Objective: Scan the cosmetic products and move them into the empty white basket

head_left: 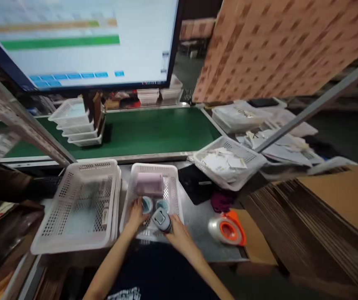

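In front of me stands a white perforated plastic basket. Inside it, a pale pink box lies toward the far end. My left hand is curled against the left side of a round, light-blue cup-like container. Just right of that sits a second, similar round container, partly covered. My right hand grips a grey-blue object with a rounded-square top, tilted over the basket's near part. Its exact kind is unclear, and its lower part is hidden.
Nested white baskets stand at left. A tape dispenser, dark purple cloth and basket of papers are at right. Beyond runs a green conveyor carrying stacked baskets. A monitor hangs above; flat cardboard stands far right.
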A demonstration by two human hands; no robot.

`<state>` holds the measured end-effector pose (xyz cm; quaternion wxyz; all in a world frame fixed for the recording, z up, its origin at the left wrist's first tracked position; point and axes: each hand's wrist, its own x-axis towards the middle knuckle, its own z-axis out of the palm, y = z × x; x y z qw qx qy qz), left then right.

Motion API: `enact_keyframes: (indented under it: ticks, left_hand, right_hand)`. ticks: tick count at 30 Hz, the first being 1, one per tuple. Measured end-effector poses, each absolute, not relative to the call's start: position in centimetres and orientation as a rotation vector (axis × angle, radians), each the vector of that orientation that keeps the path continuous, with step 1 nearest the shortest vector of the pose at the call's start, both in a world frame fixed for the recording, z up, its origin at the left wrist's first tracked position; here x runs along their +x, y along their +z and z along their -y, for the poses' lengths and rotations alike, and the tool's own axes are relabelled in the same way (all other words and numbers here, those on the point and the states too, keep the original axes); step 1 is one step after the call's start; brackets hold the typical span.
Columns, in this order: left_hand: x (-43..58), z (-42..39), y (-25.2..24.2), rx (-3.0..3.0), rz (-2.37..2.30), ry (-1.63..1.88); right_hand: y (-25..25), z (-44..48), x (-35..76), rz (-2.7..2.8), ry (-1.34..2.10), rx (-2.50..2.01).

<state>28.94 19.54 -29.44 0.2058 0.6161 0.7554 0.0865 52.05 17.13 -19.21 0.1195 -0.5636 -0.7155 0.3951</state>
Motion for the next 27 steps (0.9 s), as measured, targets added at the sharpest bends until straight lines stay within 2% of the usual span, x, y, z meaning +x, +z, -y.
enact_keyframes:
  ticks: [7,18,21,27]
  left_hand:
    - [29.2,-18.6,-28.1,1.877,-2.2,0.517]
    - [31.4,-17.8,-27.2,1.802,-2.263,0.218]
    - [30.2,-17.6,-24.5,1.834,-2.258,0.237]
    - [19.7,-16.5,-15.7,1.634,-2.536,0.717]
  right_hand:
    - [-17.6,-18.6,50.4,2.173,1.267,-1.69]
    - [-18.5,-18.4,50.4,2.317,1.345,-1.623]
    - [-20.0,-18.2,51.2,2.279,1.389,-1.595]
    - [-22.1,-20.3,56.1,1.757,1.405,-1.591]
